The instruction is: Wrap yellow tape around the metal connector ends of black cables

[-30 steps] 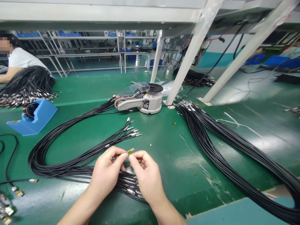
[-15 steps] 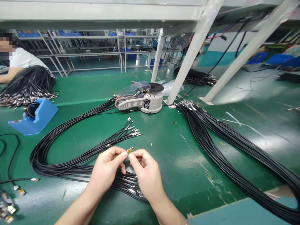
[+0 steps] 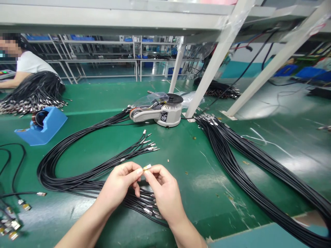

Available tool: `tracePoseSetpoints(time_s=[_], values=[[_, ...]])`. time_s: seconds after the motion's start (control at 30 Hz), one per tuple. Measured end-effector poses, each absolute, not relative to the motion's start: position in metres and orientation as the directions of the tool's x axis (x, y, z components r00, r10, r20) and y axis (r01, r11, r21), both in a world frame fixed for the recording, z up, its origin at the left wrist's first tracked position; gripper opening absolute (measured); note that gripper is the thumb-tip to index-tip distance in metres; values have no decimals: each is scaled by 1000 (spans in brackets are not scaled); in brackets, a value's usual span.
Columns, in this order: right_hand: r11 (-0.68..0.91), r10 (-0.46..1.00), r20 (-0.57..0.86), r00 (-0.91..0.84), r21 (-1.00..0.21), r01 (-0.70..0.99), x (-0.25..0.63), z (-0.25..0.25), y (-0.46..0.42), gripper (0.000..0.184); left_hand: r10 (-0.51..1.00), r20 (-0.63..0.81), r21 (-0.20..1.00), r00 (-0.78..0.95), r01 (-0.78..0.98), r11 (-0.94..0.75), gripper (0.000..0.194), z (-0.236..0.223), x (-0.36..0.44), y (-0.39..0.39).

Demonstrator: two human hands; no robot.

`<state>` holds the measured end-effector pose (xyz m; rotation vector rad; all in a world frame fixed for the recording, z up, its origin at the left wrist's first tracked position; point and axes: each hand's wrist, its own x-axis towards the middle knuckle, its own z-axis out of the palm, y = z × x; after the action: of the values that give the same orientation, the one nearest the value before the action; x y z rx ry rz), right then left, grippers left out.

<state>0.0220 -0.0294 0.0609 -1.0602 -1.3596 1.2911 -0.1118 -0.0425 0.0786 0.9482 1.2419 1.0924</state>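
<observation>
Between the fingertips of both hands is a small metal cable connector (image 3: 147, 167) with yellow tape at its base. My left hand (image 3: 117, 182) pinches it from the left, thumb against forefinger. From the right, my right hand (image 3: 167, 189) is closed in a pinch at the same piece, its other fingers curled. The cable behind the connector is hidden by my hands. Below them, several black cables (image 3: 103, 186) curve across the bench, and silver connector ends (image 3: 148, 210) show under my right wrist.
A grey round tape dispenser (image 3: 168, 119) stands beyond my hands; a blue tape holder (image 3: 50, 129) sits at left. Thick cable bundles (image 3: 232, 162) run along the right. Taped connectors (image 3: 15, 225) lie at lower left. A person (image 3: 33, 63) sits behind a cable pile (image 3: 38, 89).
The connector has turned in my fingers and now shows a pale face instead of its dark-centred one. Both hands keep their pinch. The whole view has shifted slightly.
</observation>
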Motion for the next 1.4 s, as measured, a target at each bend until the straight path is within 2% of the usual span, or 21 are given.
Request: tracePoseSetpoints(time_s=[0.13,0.27,0.37,0.5,0.57,0.63,0.7,0.77,0.83,0.93,1.03,1.27,1.33,1.4], values=[[115,974,107,-201,-993,24,26,64,-31,13,972,-224,974,74,-16,225,29,86,-114,-44],[182,967,156,-200,-976,121,31,67,-33,15,957,-205,977,206,-6,211,29,92,-120,-47],[218,956,185,-227,-967,128,35,66,-34,8,924,-210,975,319,0,221,29,92,-128,-47],[436,842,401,-362,-900,18,41,63,-30,4,845,-251,957,472,-8,289,31,90,-134,-46],[498,803,457,-382,-867,10,46,63,-27,6,839,-253,962,482,33,271,31,91,-132,-47],[440,828,393,-399,-898,29,54,66,-23,5,897,-219,973,384,150,174,27,92,-126,-48],[265,868,223,-443,-964,34,61,70,-18,10,967,-92,944,239,330,9,23,93,-118,-51],[78,884,52,-464,-996,38,68,75,-15,11,982,85,858,168,489,-158,21,91,-112,-55],[-19,897,-40,-440,-998,52,70,78,-13,14,962,205,774,180,571,-272,20,88,-108,-57],[-27,914,-51,-404,-998,64,68,78,-14,18,943,266,710,201,621,-333,11,82,-108,-59],[2,920,-26,-392,-997,71,65,75,-15,18,913,327,615,245,678,-402,20,76,-107,-58],[-5,930,-47,-363,-993,116,64,71,-16,17,814,494,382,305,764,-519,23,64,-100,-52],[-27,922,-65,-382,-994,104,64,71,-14,17,804,512,373,303,764,-526,24,63,-99,-52],[-19,909,-63,-413,-994,109,66,72,-13,16,834,476,448,278,740,-502,23,64,-97,-52]])
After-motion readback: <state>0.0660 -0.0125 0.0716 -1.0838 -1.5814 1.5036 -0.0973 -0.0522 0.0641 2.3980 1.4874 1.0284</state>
